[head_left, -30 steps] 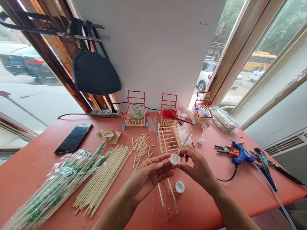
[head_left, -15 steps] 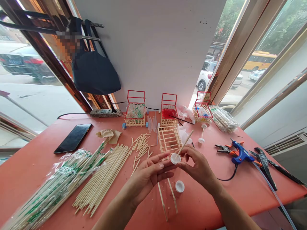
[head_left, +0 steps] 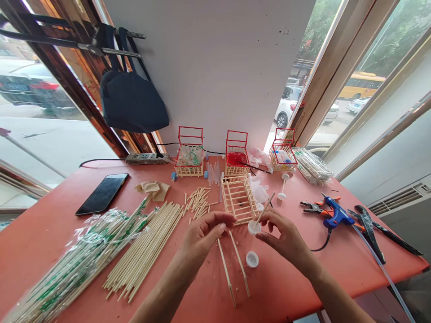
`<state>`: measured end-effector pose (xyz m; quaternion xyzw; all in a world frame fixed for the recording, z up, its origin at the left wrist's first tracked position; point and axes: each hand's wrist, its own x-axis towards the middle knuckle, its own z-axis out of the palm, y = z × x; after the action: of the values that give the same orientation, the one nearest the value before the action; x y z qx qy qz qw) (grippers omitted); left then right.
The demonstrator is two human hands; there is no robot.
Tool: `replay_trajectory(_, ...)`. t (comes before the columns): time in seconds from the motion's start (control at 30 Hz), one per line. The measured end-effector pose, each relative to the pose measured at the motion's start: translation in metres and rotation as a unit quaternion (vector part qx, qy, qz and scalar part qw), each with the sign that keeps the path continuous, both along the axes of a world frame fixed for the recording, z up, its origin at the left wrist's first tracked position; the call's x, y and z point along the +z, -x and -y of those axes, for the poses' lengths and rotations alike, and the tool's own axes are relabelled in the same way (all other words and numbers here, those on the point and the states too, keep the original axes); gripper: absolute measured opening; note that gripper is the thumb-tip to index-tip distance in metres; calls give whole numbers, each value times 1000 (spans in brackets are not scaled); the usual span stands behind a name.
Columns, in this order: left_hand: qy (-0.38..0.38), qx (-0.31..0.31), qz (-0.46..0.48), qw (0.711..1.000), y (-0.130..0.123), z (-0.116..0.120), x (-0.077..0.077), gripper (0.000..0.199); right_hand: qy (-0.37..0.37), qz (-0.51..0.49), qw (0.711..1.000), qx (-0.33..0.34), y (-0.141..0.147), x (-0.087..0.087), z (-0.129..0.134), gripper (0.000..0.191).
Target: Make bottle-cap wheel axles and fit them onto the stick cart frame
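The right hand's [head_left: 286,233] fingertips pinch a tilted wooden stick [head_left: 268,206], its lower end meeting a white cap [head_left: 254,228]; both are in front of the slatted wooden frame [head_left: 238,197]. The left hand [head_left: 205,233] curls nearby, thumb close to fingers; whether it grips anything I can't tell. Another white cap [head_left: 252,259] lies below them, and a blue glue gun [head_left: 338,213] well to the right.

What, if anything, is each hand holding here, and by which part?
The right hand appears to hold a white round plastic cap with a pale wooden stick, by the cap's near-right edge. In the left hand, nothing held can be made out.
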<state>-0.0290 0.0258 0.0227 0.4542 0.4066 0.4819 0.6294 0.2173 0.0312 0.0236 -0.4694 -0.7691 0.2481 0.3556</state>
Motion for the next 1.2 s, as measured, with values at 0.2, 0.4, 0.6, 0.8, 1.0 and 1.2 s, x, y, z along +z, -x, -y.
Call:
replay_trajectory(0.2, 1, -2, -26, 1000, -1, 0, 1, 17, 6, 1, 1000, -13, -11, -23, 5, 26)
replay_trajectory(0.4, -1, 12, -48, 999, -4, -3, -2, 16, 21, 0, 999, -26, -15, -33, 3, 33)
replay_trajectory(0.6, -42, -11, -106, 993, -9, -1, -9, 21, 14, -15, 1000, -15, -7, -26, 11, 28)
replay_trajectory(0.8, -55, -37, -32, 997, -19, 5, -7, 38, -21, -31, 999, 16, 6, -13, 11, 25)
replay_trajectory(1.0, 117, -109, 213, 964, -19, -1, -11, 43, -29, -71, 996, 36, 22, 0, 1, 27)
replay_trajectory(1.2, 160, -144, 283, 935, -17, -3, -14, 47, -21, -73, 995, 59, 32, 13, -4, 23)
